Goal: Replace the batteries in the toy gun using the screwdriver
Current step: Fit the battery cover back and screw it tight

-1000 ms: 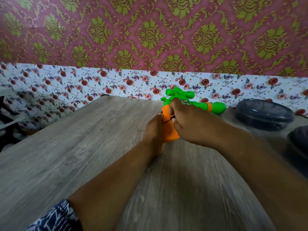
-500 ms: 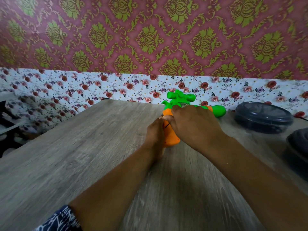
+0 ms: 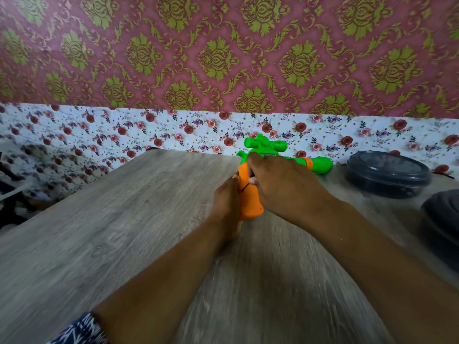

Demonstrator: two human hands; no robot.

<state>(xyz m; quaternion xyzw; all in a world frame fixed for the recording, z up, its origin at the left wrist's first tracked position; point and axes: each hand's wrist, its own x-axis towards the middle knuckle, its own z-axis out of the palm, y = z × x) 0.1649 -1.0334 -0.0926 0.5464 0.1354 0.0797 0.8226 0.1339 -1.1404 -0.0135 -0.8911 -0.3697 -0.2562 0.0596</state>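
While the left hand (image 3: 227, 202) presses against the left side of the gun's (image 3: 249, 194) orange grip, fingers curled round it and clamped on it, the right hand (image 3: 280, 187) lies over the top and right side of the same grip, its fingers closed on the gun. A thin dark shaft, perhaps the screwdriver (image 3: 246, 186), shows between the two hands against the orange plastic; which hand holds it cannot be told. The gun stands on the table (image 3: 124, 219) near the far edge, right of the middle, grip toward the person and butt down on the wood. Its green top part rises above the right hand, and the green barrel with an orange band sticks out to the right along the far edge. Farther right, near the far right corner, sits a dark round lidded tub (image 3: 387, 173), apart from the gun. Another dark object (image 3: 442, 219) lies at the right edge, cut off by the frame. A patterned sleeve (image 3: 79, 330) shows on the left arm.
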